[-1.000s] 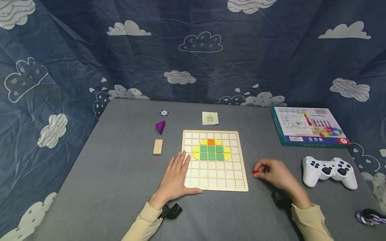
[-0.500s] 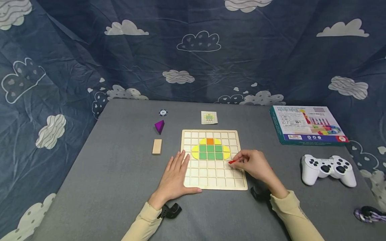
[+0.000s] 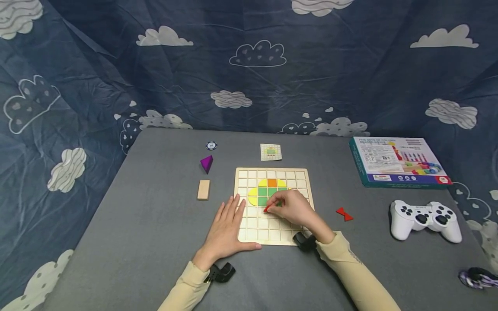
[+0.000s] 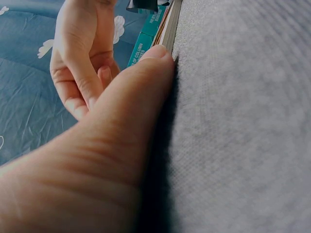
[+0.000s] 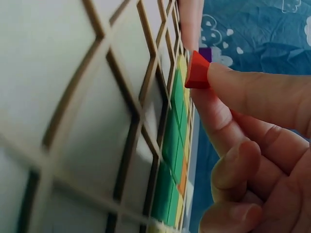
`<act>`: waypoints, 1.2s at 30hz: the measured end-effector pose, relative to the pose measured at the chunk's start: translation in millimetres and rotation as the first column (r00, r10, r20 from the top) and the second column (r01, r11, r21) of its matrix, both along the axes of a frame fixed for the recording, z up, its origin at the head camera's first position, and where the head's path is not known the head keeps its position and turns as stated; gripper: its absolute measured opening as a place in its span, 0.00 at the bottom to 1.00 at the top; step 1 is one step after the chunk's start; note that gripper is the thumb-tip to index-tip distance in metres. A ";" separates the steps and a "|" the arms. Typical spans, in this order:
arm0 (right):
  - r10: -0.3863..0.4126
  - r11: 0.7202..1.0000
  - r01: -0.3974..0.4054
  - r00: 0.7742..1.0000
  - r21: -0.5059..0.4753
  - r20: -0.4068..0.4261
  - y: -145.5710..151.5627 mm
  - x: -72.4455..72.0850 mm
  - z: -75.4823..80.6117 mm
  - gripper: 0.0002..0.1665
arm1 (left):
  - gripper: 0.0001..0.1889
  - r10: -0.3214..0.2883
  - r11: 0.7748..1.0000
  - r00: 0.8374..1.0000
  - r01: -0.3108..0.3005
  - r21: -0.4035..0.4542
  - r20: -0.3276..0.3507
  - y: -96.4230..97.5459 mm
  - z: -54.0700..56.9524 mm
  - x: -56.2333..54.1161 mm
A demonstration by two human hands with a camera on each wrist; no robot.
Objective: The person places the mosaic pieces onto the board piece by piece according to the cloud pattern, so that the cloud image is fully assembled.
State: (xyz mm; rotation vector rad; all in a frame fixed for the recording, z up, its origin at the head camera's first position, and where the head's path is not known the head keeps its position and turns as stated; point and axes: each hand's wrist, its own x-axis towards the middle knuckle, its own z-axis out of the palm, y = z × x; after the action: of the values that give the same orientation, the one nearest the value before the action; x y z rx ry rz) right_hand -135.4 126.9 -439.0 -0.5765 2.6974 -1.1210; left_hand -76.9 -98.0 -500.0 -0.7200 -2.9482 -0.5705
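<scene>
A red triangular tile (image 5: 197, 71) is pinched between the thumb and forefinger of my right hand (image 3: 291, 208), just over the wooden grid board (image 3: 253, 236). It hovers by the row below the green tiles (image 3: 262, 201); whether it touches the board I cannot tell. Yellow rounded tiles (image 3: 253, 197) and an orange square tile (image 3: 272, 182) sit in cells around the green ones, partly hidden by my right hand. Flat along the board's left side rests my left hand (image 3: 225, 231), fingers straight on the edge and thumb at the front rim.
Two more red triangular tiles (image 3: 344, 214) lie right of the board, near a white game controller (image 3: 426, 220) and a boxed set (image 3: 400, 162). A pattern card (image 3: 270, 152) is behind the board. Leftward are a wooden block (image 3: 203, 190), a purple pyramid (image 3: 207, 164) and a poker chip (image 3: 212, 146).
My right hand has carried the red triangular tile leftward from the table onto the board area, uncovering two red triangles on the right. My left hand has stayed in place.
</scene>
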 end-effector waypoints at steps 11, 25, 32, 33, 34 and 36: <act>0.016 0.997 -0.017 1.000 0.077 0.006 -13.9 3.7 -4.3 0.02 | 0.64 -0.003 1.000 1.000 0.003 -0.003 -0.008 0.1 0.2 0.1; -0.051 0.989 0.056 0.998 0.138 -0.043 -17.2 4.1 -5.0 0.06 | 0.64 -0.004 1.000 1.000 0.004 -0.004 -0.002 0.2 -0.9 0.2; -0.047 0.993 0.046 0.999 0.112 0.005 -7.2 4.3 -4.3 0.05 | 0.64 -0.001 1.000 1.000 0.001 0.001 -0.003 -0.1 -0.9 0.1; -0.050 0.994 0.050 0.999 0.099 0.002 -3.0 5.1 -3.2 0.04 | 0.64 0.000 1.000 1.000 0.000 0.002 -0.002 -0.1 -0.8 0.1; -0.057 0.994 0.057 0.998 0.089 -0.002 1.9 5.8 -2.4 0.04 | 0.64 0.001 1.000 1.000 -0.001 0.004 0.000 -0.2 -0.7 0.0; -0.083 0.994 0.084 0.996 0.072 -0.014 13.6 7.5 -0.4 0.04 | 0.65 0.003 1.000 1.000 -0.003 0.005 0.006 -0.4 -0.5 0.0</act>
State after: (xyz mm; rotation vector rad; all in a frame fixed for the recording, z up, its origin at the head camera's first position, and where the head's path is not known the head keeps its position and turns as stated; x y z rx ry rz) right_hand -127.9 140.5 -439.4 -0.4637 2.7827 -1.0365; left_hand -76.9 -98.4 -500.6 -0.7144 -2.9516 -0.5805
